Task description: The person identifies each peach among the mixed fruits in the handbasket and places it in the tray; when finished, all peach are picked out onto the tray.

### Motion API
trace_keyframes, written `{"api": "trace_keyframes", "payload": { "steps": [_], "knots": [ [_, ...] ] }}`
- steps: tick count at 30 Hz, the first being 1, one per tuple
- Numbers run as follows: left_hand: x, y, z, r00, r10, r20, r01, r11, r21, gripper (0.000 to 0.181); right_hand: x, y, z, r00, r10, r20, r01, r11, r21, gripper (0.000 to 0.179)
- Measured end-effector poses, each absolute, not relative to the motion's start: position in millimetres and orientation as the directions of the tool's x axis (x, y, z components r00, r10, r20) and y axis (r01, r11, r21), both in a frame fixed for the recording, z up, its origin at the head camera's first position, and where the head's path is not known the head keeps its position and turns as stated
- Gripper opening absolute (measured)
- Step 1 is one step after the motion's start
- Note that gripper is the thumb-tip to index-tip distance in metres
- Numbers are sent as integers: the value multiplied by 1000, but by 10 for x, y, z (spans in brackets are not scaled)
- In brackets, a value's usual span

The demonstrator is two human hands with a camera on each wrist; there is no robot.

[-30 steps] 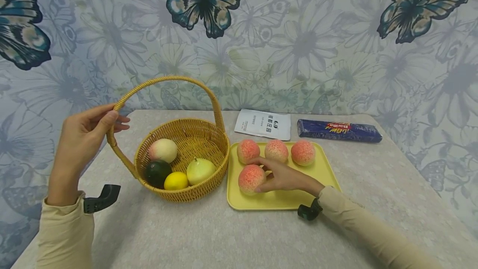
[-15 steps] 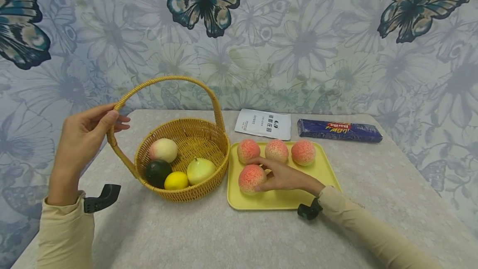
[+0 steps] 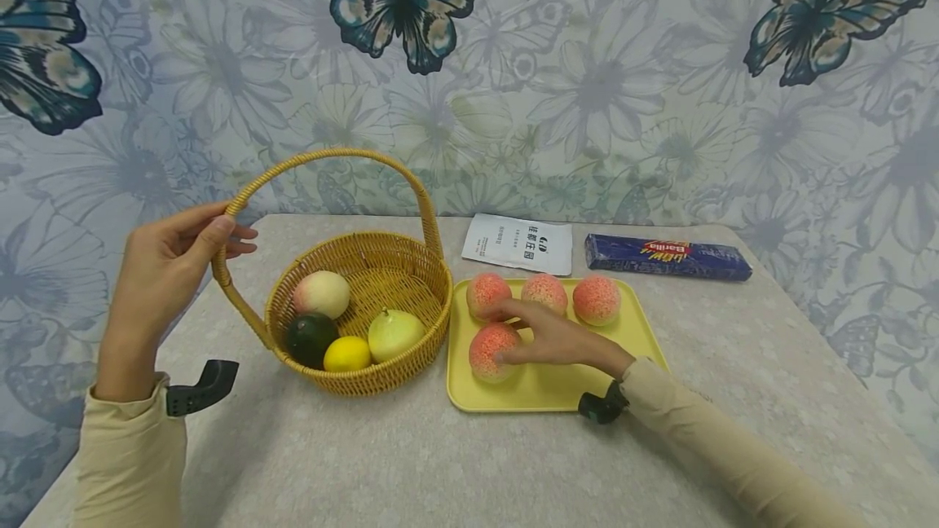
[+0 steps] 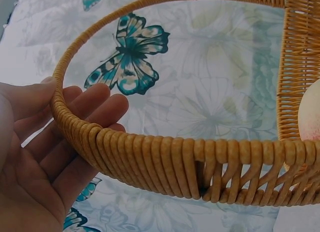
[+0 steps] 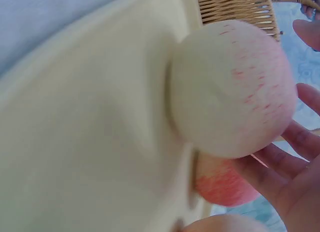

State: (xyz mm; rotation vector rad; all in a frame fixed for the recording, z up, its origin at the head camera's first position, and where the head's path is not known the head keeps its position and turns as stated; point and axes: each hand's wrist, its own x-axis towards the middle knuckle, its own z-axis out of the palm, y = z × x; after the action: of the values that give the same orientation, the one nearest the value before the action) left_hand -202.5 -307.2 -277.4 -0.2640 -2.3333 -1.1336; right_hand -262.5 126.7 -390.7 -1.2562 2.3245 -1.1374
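My left hand (image 3: 165, 267) pinches the left side of the wicker basket's handle (image 4: 120, 147), thumb on one side and fingers behind it. In the wicker basket (image 3: 403, 259) lie a pale peach (image 3: 321, 294), a dark green avocado (image 3: 311, 339), a lemon (image 3: 347, 354) and a pear (image 3: 396, 335). My right hand (image 3: 553, 336) is at the front peach (image 5: 232, 89) on the yellow tray (image 3: 557, 398). Its fingers are spread loosely along the far side of that peach; in the right wrist view the thumb (image 5: 307, 34) stands off it.
A row of peaches, the left one (image 3: 487, 297), the middle one (image 3: 545, 293) and the right one (image 3: 597, 300), lies along the tray's back. Behind are a white pouch (image 3: 517, 244) and a blue Barilla pasta pack (image 3: 667, 257), near the patterned backdrop (image 3: 587, 129).
My right hand has risen slightly and loosened around the front peach, its thumb moving up. The peach stays in place on the tray. My left hand keeps its hold on the handle.
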Motion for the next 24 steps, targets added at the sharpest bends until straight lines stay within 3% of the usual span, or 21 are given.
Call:
{"api": "trace_keyframes", "payload": {
  "steps": [10,24],
  "knots": [
    [-2037,-3074,-2771,-843,-50,536,390,629,672,37,-2715,1037,-3555,-530,-817,228,-711,282,-644,54],
    [-2046,-3084,-2791,-837,-47,544,400,625,670,36,-3008,502,-3216,-512,-832,216,-723,281,-631,58]
  ]
}}
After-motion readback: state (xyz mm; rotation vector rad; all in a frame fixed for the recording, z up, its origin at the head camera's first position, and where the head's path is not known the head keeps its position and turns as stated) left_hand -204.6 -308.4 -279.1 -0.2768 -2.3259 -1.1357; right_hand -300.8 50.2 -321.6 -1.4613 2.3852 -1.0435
